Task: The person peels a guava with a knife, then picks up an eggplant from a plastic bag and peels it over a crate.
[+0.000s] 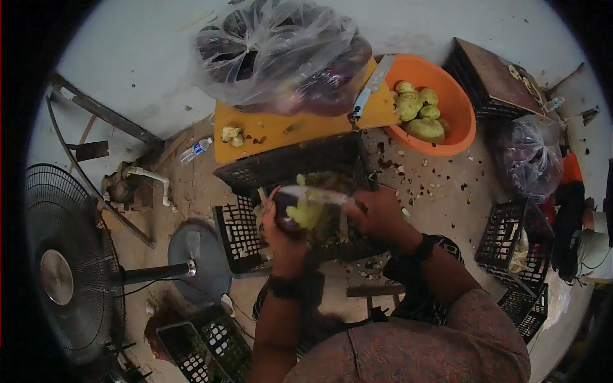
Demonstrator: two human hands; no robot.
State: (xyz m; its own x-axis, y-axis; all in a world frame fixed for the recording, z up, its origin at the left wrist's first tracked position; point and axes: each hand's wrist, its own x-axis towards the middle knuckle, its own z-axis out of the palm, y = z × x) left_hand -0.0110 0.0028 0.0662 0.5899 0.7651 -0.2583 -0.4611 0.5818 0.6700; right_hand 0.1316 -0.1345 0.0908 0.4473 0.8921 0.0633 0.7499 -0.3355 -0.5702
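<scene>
My left hand (281,239) is wrapped round a dark purple, round vegetable (288,214) with a patch of pale green flesh bared on its right side. A knife (313,193), blurred, lies across the top of the vegetable. My right hand (377,216) is closed on the knife's handle at the right. Both hands are over a black crate (239,233) that holds greenish peelings. Behind the crate, a second knife (373,86) rests on the right end of an orange board (255,143).
A big clear bag (281,64) of purple produce sits on the board. Beside it stands an orange basin (456,127) of peeled green pieces. A fan (64,268) is at the left, another bag (527,159) and crates (511,239) at the right. Scraps litter the floor.
</scene>
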